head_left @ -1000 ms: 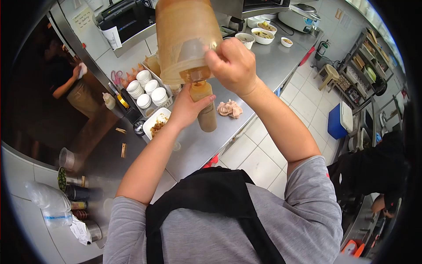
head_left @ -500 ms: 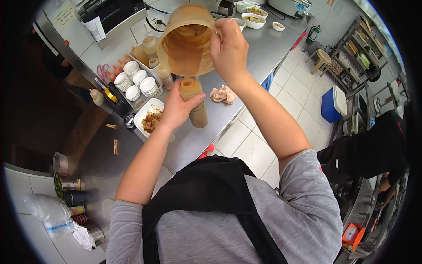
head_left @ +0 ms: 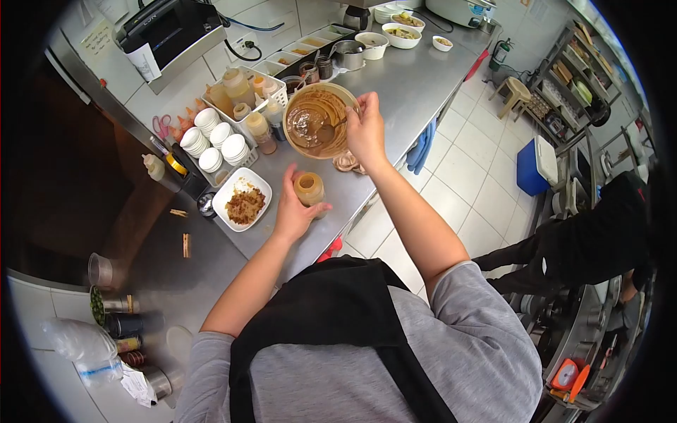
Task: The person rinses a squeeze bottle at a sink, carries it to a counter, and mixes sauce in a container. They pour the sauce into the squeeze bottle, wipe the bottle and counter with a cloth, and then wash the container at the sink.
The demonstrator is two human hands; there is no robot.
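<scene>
My right hand [head_left: 367, 132] is closed at the right edge of a beige tub [head_left: 290, 138]. Inside the tub is glossy brown sauce [head_left: 307, 121], with a spoon [head_left: 330, 131] dipping into it. My left hand [head_left: 293, 215] wraps around an uncapped squeeze bottle [head_left: 309, 185], thumb on the near side and fingers on the far side. The bottle stands upright, its mouth facing up, just in front of the tub. A crumpled pinkish cloth [head_left: 348, 163] is partly hidden behind the tub and my right hand. Left of the bottle, a white dish [head_left: 266, 185] contains brown crumbly food.
Stacked white cups [head_left: 210, 159] and a basket of sauce bottles [head_left: 240, 86] line the wall side. Farther back are a metal pot [head_left: 348, 55] and white bowls of food [head_left: 402, 35]. A person in black [head_left: 592, 233] stands at the right.
The tub, tipped over the bottle before, is now lowered and more level beyond it, showing the sauce and spoon. My left hand and the bottle have shifted toward me.
</scene>
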